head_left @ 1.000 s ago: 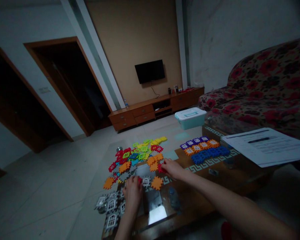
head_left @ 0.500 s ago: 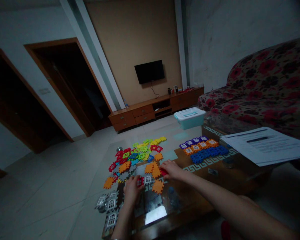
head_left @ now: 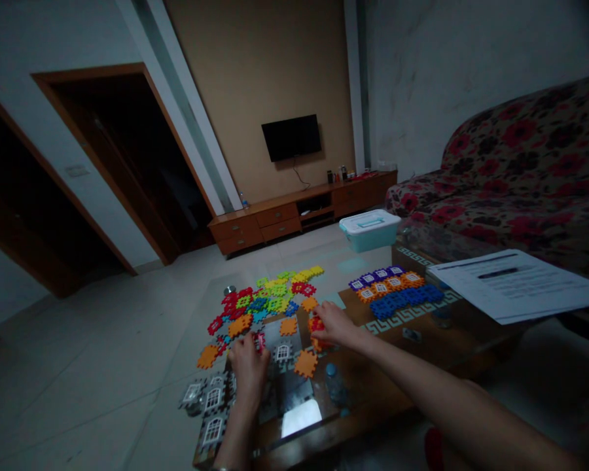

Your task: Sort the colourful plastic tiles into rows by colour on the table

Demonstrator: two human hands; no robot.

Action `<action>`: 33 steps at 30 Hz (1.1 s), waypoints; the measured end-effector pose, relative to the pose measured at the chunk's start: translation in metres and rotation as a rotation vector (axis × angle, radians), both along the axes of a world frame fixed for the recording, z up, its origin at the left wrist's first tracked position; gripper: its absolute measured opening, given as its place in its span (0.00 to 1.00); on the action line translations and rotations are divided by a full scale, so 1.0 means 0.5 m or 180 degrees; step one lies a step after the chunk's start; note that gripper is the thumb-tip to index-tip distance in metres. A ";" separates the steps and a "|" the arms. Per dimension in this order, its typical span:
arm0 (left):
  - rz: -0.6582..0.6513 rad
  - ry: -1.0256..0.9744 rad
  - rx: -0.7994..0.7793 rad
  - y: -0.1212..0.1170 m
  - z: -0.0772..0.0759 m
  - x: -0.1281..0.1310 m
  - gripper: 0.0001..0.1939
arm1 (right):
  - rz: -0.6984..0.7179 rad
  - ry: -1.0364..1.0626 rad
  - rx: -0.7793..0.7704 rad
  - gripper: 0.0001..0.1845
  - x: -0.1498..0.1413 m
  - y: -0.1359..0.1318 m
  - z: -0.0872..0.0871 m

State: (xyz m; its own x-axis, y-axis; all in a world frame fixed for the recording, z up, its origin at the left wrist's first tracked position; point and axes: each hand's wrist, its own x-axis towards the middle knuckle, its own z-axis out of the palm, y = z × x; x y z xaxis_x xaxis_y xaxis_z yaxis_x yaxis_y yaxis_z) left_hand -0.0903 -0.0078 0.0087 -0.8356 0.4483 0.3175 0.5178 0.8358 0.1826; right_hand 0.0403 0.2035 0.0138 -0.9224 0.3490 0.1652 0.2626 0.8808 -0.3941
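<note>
My left hand is closed over the glass table, its fingertips on a red puzzle tile. Beside it lies a grey tile with a white window. My right hand is closed on orange and red puzzle tiles; how many, I cannot tell. Near the hands lie loose orange tiles, one in the middle and another closer to me. Further off spreads a mixed heap of red, green, yellow and blue tiles. Several grey window tiles sit at the near left.
At the right are rows of purple, orange and blue tiles. A paper with a pen lies beyond them. A lidded teal box stands behind. A bottle shows near the table's front, perhaps through the glass.
My right hand has drawn orange tiles from the middle cluster to the right, leaving one orange tile there. My left hand has shifted slightly left with the red tile. The view has turned a little.
</note>
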 end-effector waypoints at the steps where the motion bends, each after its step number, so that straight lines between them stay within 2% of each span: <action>1: -0.0086 0.0025 0.0178 0.002 0.001 0.003 0.19 | -0.0081 0.0093 -0.0035 0.20 0.002 0.000 0.005; 4: -0.0586 -0.0172 0.0741 0.018 0.009 0.042 0.19 | -0.0398 0.0273 -0.0080 0.19 0.013 0.009 0.022; 7: -0.1484 -0.0642 0.1009 0.041 0.011 0.125 0.18 | -0.0686 -0.0018 0.0008 0.19 0.031 0.030 0.034; 10: -0.2319 -0.1256 0.0864 0.063 -0.003 0.208 0.18 | -0.0745 -0.0658 -0.0003 0.21 0.049 0.050 0.034; 12: -0.2540 -0.1507 0.0556 0.075 -0.018 0.237 0.19 | -0.0656 -0.0991 0.0090 0.23 0.059 0.056 0.030; 13: -0.2498 -0.1518 0.0382 0.079 -0.024 0.240 0.19 | -0.0584 -0.1072 0.0177 0.24 0.062 0.056 0.028; 15: -0.2137 -0.1338 0.0055 0.083 -0.033 0.227 0.20 | -0.0335 -0.1000 0.0294 0.26 0.064 0.049 0.026; 19: -0.1092 -0.0771 -0.0495 0.069 -0.025 0.173 0.19 | 0.0450 -0.0273 -0.0116 0.20 0.052 0.017 0.031; 20: -0.0893 -0.0668 -0.0613 0.063 -0.021 0.163 0.18 | 0.0456 -0.0132 -0.0178 0.20 0.049 0.010 0.033; 22: -0.0656 -0.0510 -0.0781 0.051 -0.015 0.151 0.17 | 0.0126 -0.0092 -0.0089 0.19 0.045 0.003 0.037; 25: -0.0608 -0.0464 -0.0907 0.043 -0.013 0.149 0.17 | -0.0335 -0.0585 0.0139 0.18 0.049 0.002 0.041; 28: -0.0758 -0.0581 -0.0889 0.048 -0.017 0.155 0.16 | -0.0171 -0.0946 0.0163 0.20 0.054 -0.001 0.037; 33: -0.0946 -0.0617 -0.0728 0.059 -0.028 0.166 0.16 | 0.0138 -0.0497 0.0289 0.18 0.034 -0.037 0.008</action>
